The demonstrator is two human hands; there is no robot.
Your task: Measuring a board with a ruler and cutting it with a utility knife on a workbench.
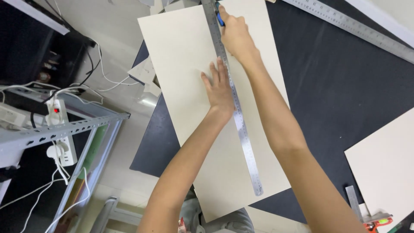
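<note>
- The left hand (219,88) is laid flat, fingers spread, on a large cream board (185,56), with its little-finger edge pressed against a long steel ruler (239,125).
- The ruler is laid lengthwise across the board, running from beyond the right hand, past the left hand, down to the board's near edge beside the left forearm.
- The right hand (235,34) is closed around a blue-handled cutter (220,18), of which only a small blue part is seen above the knuckles; the blade itself is hidden.
- The cutter is held against the ruler's edge, near the far end of the board, just ahead of the left fingertips.
- The board is carried by a black work surface (345,86) that extends to the right of both arms.
- A second steel ruler (358,29) is seen lying diagonally, well to the right of the right hand.
- Another cream board (388,159) is set to the right of the right forearm, with a small metal square (354,203) near its lower corner.
- To the left of the left arm, a grey metal shelf frame (64,129) and a white power strip (60,129) with cables are seen.
</note>
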